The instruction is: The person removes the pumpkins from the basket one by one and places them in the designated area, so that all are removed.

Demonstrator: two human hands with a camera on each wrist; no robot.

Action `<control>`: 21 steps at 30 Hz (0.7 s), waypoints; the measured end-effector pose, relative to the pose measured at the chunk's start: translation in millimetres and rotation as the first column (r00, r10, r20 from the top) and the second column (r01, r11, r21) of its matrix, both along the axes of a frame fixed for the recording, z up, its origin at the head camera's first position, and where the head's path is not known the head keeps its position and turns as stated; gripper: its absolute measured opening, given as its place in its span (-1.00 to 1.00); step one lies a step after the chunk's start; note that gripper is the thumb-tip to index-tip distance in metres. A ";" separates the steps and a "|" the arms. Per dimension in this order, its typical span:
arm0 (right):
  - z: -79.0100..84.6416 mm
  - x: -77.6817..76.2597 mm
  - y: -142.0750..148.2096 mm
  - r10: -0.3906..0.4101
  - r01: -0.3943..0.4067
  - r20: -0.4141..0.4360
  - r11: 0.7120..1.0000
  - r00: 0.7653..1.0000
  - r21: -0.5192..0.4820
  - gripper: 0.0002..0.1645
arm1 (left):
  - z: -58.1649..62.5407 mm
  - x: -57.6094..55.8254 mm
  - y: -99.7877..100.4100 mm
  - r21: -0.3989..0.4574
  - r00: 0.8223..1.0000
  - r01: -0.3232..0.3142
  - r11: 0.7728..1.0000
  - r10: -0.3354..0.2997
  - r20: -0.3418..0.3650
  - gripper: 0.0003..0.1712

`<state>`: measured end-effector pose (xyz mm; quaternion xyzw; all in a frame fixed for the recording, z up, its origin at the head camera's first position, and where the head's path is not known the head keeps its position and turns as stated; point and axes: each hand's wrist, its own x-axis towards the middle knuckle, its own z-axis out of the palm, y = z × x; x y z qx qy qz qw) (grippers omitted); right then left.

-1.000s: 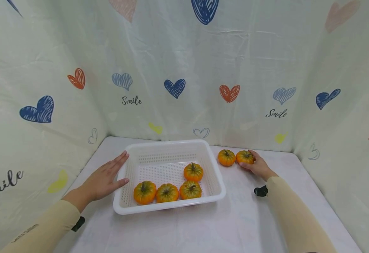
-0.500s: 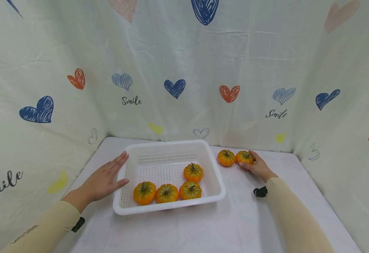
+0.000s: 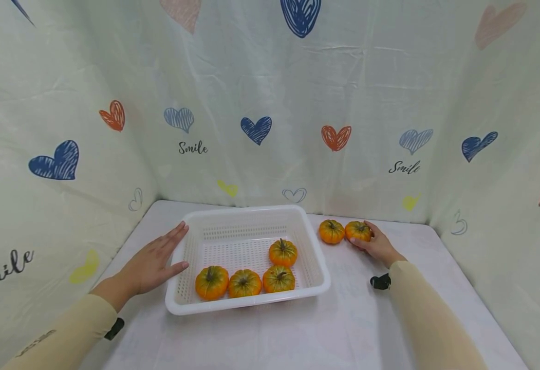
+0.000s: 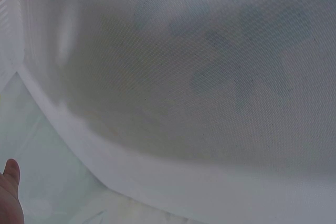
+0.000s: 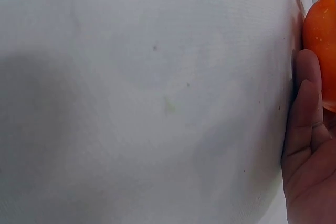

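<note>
A white plastic basket with perforated walls stands on the table, holding several small orange-green pumpkins, one of them a pumpkin at its front left. My left hand lies with straight, spread fingers at the basket's left rim. To the right of the basket, my right hand grips a small pumpkin, thumb in front and fingers behind. Another pumpkin sits right beside it on its left. In the right wrist view, fingers curl against the orange side of the gripped pumpkin.
The table wears a pale cloth. Behind and on both sides hangs a white curtain printed with hearts and the word Smile. Its lower edge meets the table just behind the basket and the two pumpkins.
</note>
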<state>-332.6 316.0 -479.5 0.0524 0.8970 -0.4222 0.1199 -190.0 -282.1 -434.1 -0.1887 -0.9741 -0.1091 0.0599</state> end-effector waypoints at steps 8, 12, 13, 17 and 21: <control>-0.4 0.7 -1.0 0.001 -0.001 -0.010 1.000 1.000 0.008 0.33 | 1.2 1.2 0.5 0.006 1.000 -0.006 1.000 0.006 0.009 0.03; -1.5 0.4 -0.8 -0.009 0.009 -0.002 1.000 1.000 0.004 0.35 | 2.3 2.1 1.2 0.006 1.000 -0.009 1.000 0.009 0.014 0.03; -2.0 0.2 -0.8 -0.014 0.014 0.001 1.000 1.000 0.004 0.35 | 2.5 2.3 1.4 0.006 1.000 -0.010 1.000 0.010 0.015 0.04; -3.5 -0.4 -1.5 -0.022 0.022 0.006 1.000 1.000 0.008 0.35 | 2.7 3.0 1.6 0.007 1.000 -0.005 1.000 0.005 0.003 0.04; -4.0 -0.5 -2.1 -0.026 0.026 0.007 1.000 1.000 0.014 0.35 | 2.7 3.4 1.5 0.009 1.000 0.003 1.000 -0.002 -0.008 0.03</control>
